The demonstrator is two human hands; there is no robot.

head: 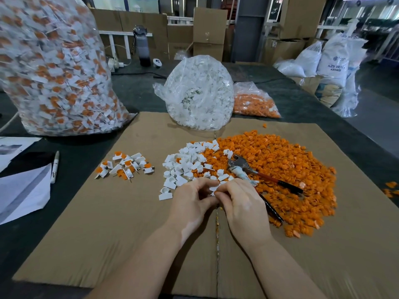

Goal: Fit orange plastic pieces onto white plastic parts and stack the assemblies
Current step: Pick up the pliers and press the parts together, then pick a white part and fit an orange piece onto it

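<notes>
A white part (213, 188) sits pinched between both hands just above the cardboard (129, 223), the left hand (192, 197) and right hand (239, 201) curled close together over it, presumably to press an orange piece home, though I cannot see one between the fingers. The white parts (185, 167) and the orange heap (280, 175) lie touching just beyond the hands, so either is a short reach. Finished assemblies (125, 166) are kept apart on the left, and pliers (259, 173) rest on the orange heap.
</notes>
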